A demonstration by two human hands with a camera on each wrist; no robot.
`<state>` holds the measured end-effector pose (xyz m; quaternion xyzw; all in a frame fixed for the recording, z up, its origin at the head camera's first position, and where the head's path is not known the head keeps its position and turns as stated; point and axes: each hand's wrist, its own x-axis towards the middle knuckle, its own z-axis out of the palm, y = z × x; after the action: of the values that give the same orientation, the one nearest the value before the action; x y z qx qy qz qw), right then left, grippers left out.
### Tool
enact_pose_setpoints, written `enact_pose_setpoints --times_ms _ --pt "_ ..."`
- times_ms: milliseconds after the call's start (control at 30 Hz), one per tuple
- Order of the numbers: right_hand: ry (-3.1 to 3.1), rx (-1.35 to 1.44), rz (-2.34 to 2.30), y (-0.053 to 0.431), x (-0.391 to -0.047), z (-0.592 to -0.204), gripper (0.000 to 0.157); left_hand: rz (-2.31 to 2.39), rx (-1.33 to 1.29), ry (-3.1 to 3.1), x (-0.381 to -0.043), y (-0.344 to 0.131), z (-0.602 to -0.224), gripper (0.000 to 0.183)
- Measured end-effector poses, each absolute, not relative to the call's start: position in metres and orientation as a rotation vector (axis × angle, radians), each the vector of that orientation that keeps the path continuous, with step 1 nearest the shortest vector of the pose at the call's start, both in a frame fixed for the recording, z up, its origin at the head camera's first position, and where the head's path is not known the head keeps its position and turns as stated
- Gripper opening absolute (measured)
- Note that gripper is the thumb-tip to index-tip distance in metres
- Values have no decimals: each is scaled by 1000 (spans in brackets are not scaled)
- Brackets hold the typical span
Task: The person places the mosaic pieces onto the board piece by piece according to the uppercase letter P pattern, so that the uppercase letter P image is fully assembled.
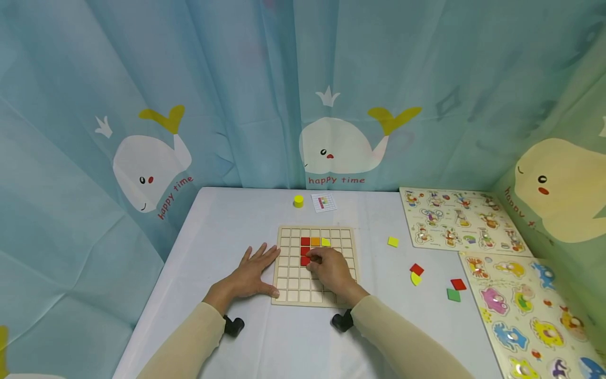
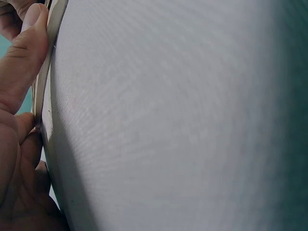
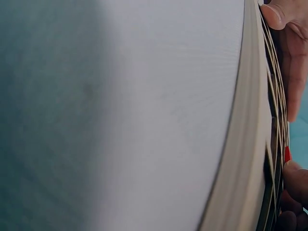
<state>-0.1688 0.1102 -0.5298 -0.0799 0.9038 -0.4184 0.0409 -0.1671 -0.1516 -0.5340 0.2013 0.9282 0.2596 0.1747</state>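
A wooden grid board (image 1: pixel 293 300) lies on the white table. Its upper part bears a red square tile (image 1: pixel 305 241), an orange square tile (image 1: pixel 315 241) and a yellow rounded tile (image 1: pixel 325 242) in a row. Below the first red tile sit a second red tile (image 1: pixel 305 251) and a lower red square tile (image 1: pixel 305 261). My right hand (image 1: pixel 333 271) reaches over the board, thumb and forefinger pinching at the lower red tile; its palm covers several cells. With fingers spread, my left hand (image 1: pixel 248 276) rests against the board's left edge, thumb touching the lower left side.
Behind the board are a yellow cylinder (image 1: pixel 298 201) and a printed pattern card (image 1: pixel 324 202). To the right lie a yellow square (image 1: pixel 393 241), red pieces (image 1: pixel 458 284), a yellow quarter-round (image 1: pixel 415 278) and a green square (image 1: pixel 453 295). Two picture puzzle boards (image 1: pixel 418 239) line the right side.
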Motion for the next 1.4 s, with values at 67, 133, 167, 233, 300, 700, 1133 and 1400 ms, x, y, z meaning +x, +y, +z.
enact_pose_setpoints --times_ms 67,133,167,233,300,700,1133,1400 --pt "2767 -244 -1276 110 -169 -530 21 737 574 2633 -167 -152 -534 119" --pt "2771 -248 -1265 110 -169 -530 21 729 571 2632 -167 -152 -534 119" --pt "2776 -252 -1259 110 -169 -531 21 725 572 2632 -167 -152 -534 119" --pt "2777 -252 -1256 110 -169 -531 21 726 577 2635 -166 -151 -533 119" --pt "2775 -245 -1254 109 -169 -530 21 721 575 2633 -166 -151 -533 120" --pt "2795 -266 -1218 109 -168 -527 23 742 574 2628 -166 -152 -533 119" --pt "2796 -260 -1240 110 -168 -528 26 749 577 2621 -167 -152 -532 119" --pt "2693 -201 -1423 114 -168 -527 22 741 577 2626 -167 -152 -533 120"
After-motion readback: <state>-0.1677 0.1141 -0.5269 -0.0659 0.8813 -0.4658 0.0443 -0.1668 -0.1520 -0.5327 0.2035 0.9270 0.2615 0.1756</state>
